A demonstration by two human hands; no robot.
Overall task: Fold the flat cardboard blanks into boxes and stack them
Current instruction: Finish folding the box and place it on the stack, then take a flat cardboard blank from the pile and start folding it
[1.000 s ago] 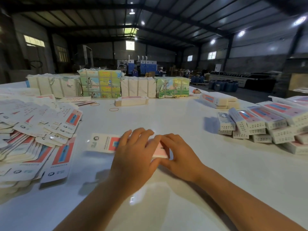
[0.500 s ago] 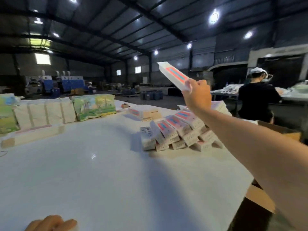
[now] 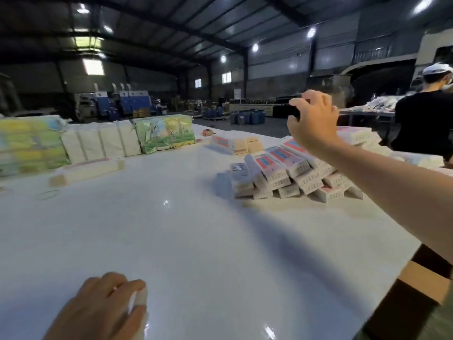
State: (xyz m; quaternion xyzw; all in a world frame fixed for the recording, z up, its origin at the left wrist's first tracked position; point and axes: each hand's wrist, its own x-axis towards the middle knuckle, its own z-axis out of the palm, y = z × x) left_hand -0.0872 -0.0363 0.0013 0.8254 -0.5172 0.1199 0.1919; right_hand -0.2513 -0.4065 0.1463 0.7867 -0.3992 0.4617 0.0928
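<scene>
Many boxes (image 3: 282, 175) stacked on bench (image 3: 196, 241); my right hand (image 3: 312, 121) empty, fingers loose; left hand (image 3: 107, 305) presses flat; more blanks likely remain.

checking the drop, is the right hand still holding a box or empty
Empty: the right hand hangs above the stack of folded boxes with fingers spread.

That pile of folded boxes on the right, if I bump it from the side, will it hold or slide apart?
The pile of folded boxes would probably slide apart: they lean loosely on each other and look light, and the white table looks glossy.
</scene>
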